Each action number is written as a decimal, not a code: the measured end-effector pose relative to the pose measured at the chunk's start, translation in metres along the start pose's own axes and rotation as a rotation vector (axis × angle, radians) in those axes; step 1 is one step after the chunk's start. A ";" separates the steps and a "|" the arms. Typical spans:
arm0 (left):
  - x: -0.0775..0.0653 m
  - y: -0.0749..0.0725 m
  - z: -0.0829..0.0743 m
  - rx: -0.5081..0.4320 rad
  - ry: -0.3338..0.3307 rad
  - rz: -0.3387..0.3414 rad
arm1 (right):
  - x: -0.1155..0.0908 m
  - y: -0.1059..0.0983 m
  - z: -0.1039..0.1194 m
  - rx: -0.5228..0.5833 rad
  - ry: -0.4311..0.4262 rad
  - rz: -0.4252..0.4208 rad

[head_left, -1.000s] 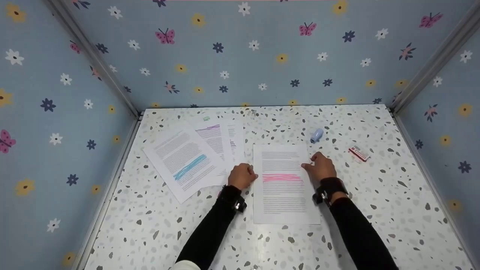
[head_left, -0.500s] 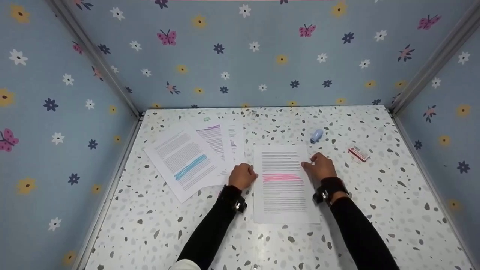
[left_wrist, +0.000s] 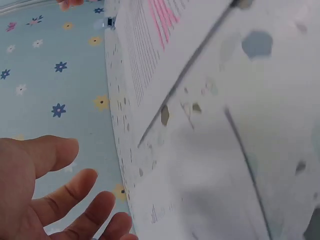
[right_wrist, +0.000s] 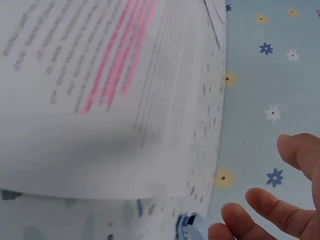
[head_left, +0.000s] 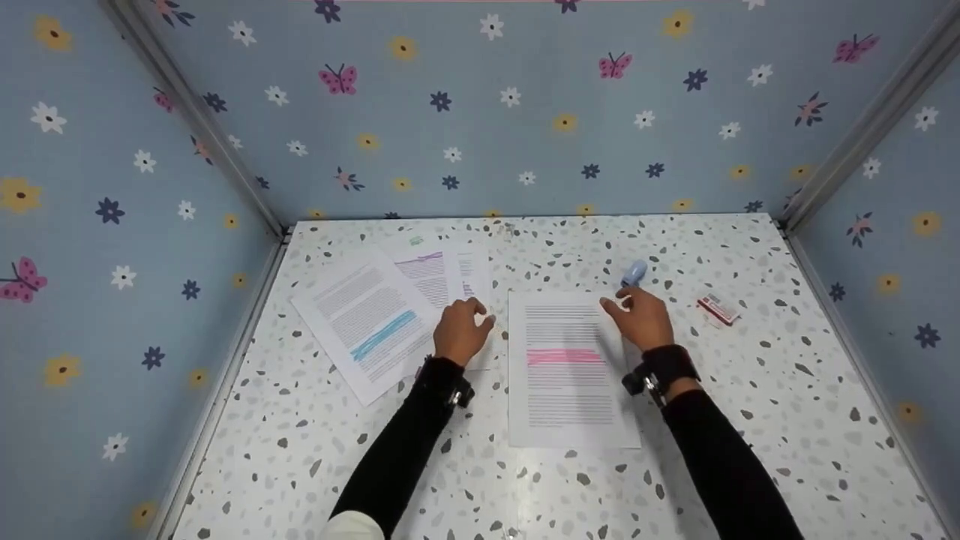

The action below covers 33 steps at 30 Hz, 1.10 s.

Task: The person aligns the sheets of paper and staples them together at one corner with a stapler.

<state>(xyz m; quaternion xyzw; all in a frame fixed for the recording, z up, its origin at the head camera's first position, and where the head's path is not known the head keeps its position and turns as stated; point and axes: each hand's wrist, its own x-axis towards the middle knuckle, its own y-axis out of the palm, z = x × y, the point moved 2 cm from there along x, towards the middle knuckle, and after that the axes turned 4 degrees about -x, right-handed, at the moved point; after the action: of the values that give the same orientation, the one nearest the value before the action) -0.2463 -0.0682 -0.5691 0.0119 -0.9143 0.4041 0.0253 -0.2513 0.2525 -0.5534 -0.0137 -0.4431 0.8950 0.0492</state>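
A printed sheet with pink highlighter strokes [head_left: 566,405] lies on the speckled table in front of the person. The left hand [head_left: 459,330], fingers loosely bent, hovers over the right edge of fanned papers; nothing sits between its thumb and fingertips in the left wrist view. Of those papers, the top page [head_left: 337,289] has a blue highlighted band, and behind it a page with purple marks [head_left: 424,277] partly shows. Above the pink-marked sheet's upper right edge, the right hand [head_left: 643,321] is raised with thumb and fingers apart, holding nothing in the right wrist view [right_wrist: 280,210].
Just beyond the right hand lies a small rounded pale-blue object [head_left: 635,271] with a darker end. Farther right is a small red-and-white box [head_left: 718,309]. Walls with flowers and butterflies [head_left: 525,135] enclose the table's back and both sides.
The left hand has left the pink-marked sheet's left edge and moved left and up, over the fanned papers. The right hand has lifted off the sheet's right edge, its fingers spreading.
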 end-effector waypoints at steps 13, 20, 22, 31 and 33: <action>0.026 -0.067 0.076 0.113 -0.171 -0.123 | -0.005 0.009 0.066 0.016 -0.298 -0.086; 0.022 -0.083 0.116 0.119 -0.246 -0.145 | -0.006 0.026 0.088 0.005 -0.336 -0.069; 0.019 -0.081 0.127 0.124 -0.250 -0.126 | -0.006 0.031 0.091 0.001 -0.337 -0.054; 0.011 -0.064 0.153 0.150 -0.259 0.064 | -0.011 0.050 0.095 0.000 -0.315 -0.001; 0.010 -0.063 0.154 0.163 -0.268 0.072 | -0.011 0.053 0.094 -0.004 -0.310 0.005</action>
<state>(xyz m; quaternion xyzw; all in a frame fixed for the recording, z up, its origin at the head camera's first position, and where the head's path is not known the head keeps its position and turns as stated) -0.2593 -0.2245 -0.6255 0.0350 -0.8735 0.4725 -0.1122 -0.2511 0.1450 -0.5380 0.1236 -0.4469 0.8857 -0.0222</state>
